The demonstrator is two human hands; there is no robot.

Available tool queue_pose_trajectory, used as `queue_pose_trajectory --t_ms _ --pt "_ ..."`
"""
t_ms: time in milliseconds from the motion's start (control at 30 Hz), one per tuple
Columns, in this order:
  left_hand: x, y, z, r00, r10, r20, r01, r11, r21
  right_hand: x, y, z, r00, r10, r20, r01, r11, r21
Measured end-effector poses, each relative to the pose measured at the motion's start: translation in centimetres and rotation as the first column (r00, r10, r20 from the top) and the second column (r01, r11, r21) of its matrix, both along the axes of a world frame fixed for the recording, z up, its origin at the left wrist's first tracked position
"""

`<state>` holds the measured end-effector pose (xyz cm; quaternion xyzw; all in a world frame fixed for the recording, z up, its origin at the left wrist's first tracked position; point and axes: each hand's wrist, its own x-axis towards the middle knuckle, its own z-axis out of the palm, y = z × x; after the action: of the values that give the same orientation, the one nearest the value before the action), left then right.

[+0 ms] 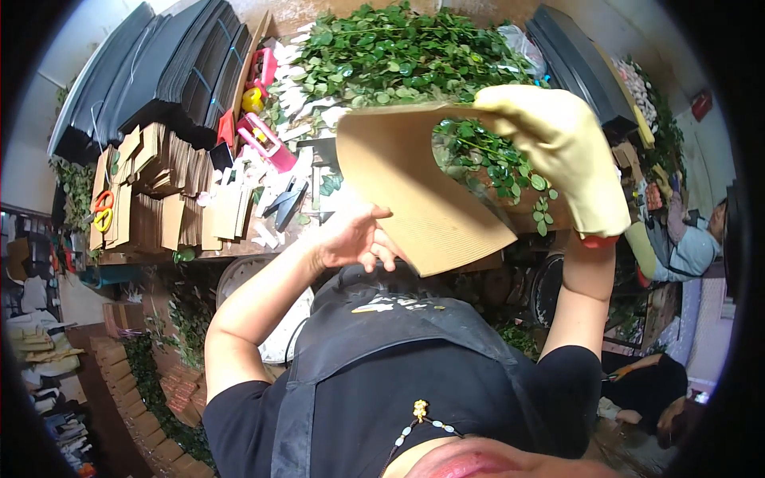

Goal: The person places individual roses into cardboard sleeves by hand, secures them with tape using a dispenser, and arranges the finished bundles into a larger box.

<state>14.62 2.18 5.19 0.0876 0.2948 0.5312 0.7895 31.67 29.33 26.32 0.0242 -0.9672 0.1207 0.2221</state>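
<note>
My right hand (553, 143), in a pale yellow rubber glove with a red cuff, grips the upper right end of a brown corrugated cardboard sheet (406, 173). The sheet bends in a curve and hangs above the table's front edge. My bare left hand (358, 236) is at the sheet's lower left edge, palm turned up and fingers apart. Its thumb overlaps the board; whether it presses on it I cannot tell. Behind the sheet lies a wide heap of green leafy stems (394, 54), some showing through the curve's opening. A black stapler-like tool (290, 203) rests to the left.
Stacks of dark sheets (179, 66) stand at the back left, with folded cardboard pieces (161, 203) before them. Orange-and-yellow scissors (103, 212) and pink tape dispensers (266, 143) are there too. A dark stack (580, 71) stands back right. Other people (693, 245) are at the right.
</note>
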Motion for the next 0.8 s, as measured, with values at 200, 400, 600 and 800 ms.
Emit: queue_pose_trajectory --t_ms 200,400,600,800 --pt "-6.9 -3.5 -5.0 0.955 0.048 0.292 0.027 0.969 -0.247 -13.3 -4.0 -7.3 0.945 0.181 0.273 -0.221 0.967 0.123" --pt "-16.6 -6.8 -7.1 -0.001 -0.517 -0.856 0.192 0.840 -0.508 -19.7 -6.1 -16.5 0.965 0.152 0.212 -0.186 0.971 0.152" --pt "-14.7 0.5 -14.4 -0.267 0.352 -0.897 0.400 0.887 0.229 -21.1 -7.4 -16.7 0.964 0.045 0.262 -0.110 0.965 0.238" --pt "-12.5 1.3 -19.3 -0.638 0.204 -0.743 0.385 0.920 -0.078 -22.1 -8.4 -14.4 0.990 0.112 0.083 -0.123 0.981 0.148"
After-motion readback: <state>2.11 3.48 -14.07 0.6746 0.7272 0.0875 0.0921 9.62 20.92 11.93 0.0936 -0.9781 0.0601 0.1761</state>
